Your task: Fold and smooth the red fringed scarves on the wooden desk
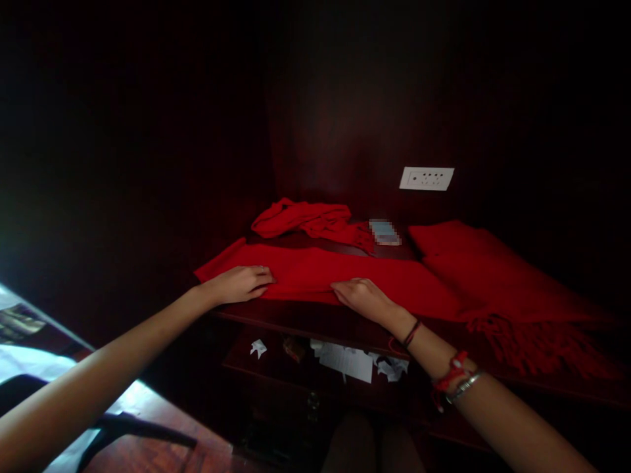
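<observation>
A long red scarf (394,281) lies folded in a strip along the front of a dark wooden desk, its right part spreading wider and ending in fringe (527,338) at the front edge. My left hand (244,284) is closed on the strip's near edge toward the left end, a ring on one finger. Near the middle, my right hand (362,295) pinches the same front edge, fingers curled and the fingertips partly hidden. Behind the strip sits a second red cloth (305,218), bunched up, with fringe at its right end.
A blurred phone-like object (384,232) lies at the back of the desk, below a white wall socket (426,179). An open shelf (236,358) under the desktop holds papers (348,362) and crumpled scraps. Dark panels rise behind and at left. Chair legs (142,427) show lower left.
</observation>
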### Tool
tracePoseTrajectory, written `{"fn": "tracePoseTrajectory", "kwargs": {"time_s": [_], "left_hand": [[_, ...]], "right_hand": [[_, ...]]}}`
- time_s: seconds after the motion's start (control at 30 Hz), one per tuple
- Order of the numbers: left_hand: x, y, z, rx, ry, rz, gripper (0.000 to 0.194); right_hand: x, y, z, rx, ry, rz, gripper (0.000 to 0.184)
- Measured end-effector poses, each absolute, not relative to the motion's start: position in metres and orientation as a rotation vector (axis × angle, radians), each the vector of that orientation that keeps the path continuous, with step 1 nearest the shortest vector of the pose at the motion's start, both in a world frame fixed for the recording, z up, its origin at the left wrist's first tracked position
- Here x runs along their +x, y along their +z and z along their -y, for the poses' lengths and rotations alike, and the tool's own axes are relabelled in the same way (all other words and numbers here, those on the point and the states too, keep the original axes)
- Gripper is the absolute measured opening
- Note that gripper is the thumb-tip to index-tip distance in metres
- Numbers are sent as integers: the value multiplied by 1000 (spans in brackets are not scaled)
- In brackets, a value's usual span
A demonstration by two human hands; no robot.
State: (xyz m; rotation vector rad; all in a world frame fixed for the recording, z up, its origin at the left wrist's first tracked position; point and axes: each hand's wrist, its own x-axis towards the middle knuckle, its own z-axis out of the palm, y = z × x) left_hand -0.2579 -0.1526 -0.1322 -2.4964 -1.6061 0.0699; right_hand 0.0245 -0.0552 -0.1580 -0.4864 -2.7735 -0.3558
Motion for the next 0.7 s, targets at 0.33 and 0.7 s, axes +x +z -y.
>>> {"fn": "tracePoseTrajectory", "kwargs": {"time_s": [0.33,0.7], "left_hand": [[-259,-124,150,-2240,368,1784,47],[-255,-138,195,-2103,253,1971,49]], "right_hand": [[22,-163,49,-367,-370,2797,24],[31,-162,50,-109,-364,2836,39]]}}
